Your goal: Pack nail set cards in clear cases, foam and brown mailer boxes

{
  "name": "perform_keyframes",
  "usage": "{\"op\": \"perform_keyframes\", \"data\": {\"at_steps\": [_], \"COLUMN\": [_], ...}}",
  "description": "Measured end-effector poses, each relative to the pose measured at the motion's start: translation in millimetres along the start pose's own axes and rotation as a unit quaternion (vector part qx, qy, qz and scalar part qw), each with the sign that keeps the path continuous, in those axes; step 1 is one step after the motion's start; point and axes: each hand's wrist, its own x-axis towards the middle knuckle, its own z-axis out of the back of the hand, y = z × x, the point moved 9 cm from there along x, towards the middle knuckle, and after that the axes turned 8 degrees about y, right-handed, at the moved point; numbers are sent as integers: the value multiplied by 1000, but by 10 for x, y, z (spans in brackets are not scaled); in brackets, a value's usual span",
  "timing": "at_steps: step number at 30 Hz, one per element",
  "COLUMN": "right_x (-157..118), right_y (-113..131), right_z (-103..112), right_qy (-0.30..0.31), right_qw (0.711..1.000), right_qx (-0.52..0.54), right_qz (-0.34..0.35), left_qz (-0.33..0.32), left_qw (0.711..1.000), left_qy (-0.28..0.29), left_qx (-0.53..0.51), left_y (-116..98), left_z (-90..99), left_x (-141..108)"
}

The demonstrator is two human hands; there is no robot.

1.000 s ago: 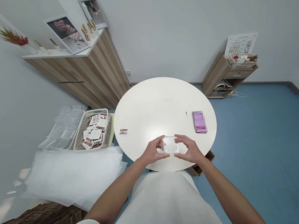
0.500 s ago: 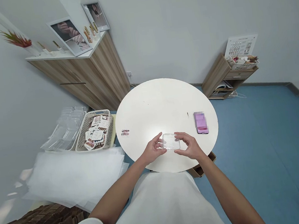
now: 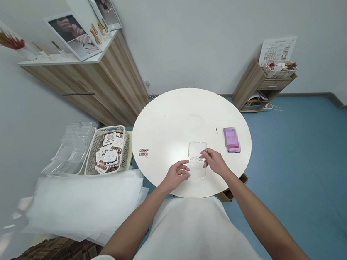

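A clear plastic hinged case (image 3: pixel 197 170) is spread between my hands above the near part of the round white table (image 3: pixel 171 113), its lid (image 3: pixel 197 149) swung up and away from me. My left hand (image 3: pixel 175 175) grips the left edge of the case's near half, thumb below and fingers above. My right hand (image 3: pixel 214 161) has its fingers closed at the right side, by the hinge and the lid's lower corner. A small card with two rows of press-on nails (image 3: pixel 144 152) lies toward the table's left edge.
A phone with a purple, blurred screen (image 3: pixel 232 140) lies at the table's right. To the left are a white basket of nail cards (image 3: pixel 110 154), clear plastic trays (image 3: pixel 72 150) and translucent sheets (image 3: pixel 84 202). A wooden cabinet (image 3: pixel 87 89) and a small shelf (image 3: pixel 256 89) stand behind.
The case has gone from closed to open, its lid now folded out away from me. My right hand has shifted slightly up toward the hinge. The view has moved a little.
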Motion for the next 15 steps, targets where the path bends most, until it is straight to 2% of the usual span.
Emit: {"op": "perform_keyframes", "data": {"at_steps": [4,8,12,15], "right_x": [97,128,56,-118], "right_y": [-242,-322,-337,-397], "right_z": [-105,-148,-167,-187], "right_qy": [29,37,4,-51], "right_qw": [995,991,991,990], "right_qx": [61,83,103,106], "right_qz": [-77,-97,-88,-73], "left_qz": [-3,-1,1,12], "left_qw": [1000,1000,999,998], "left_qy": [-2,2,-24,-43], "left_qx": [-8,-22,-36,-32], "left_y": [38,92,152,224], "left_z": [-5,-20,31,86], "left_x": [0,9,23,34]}}
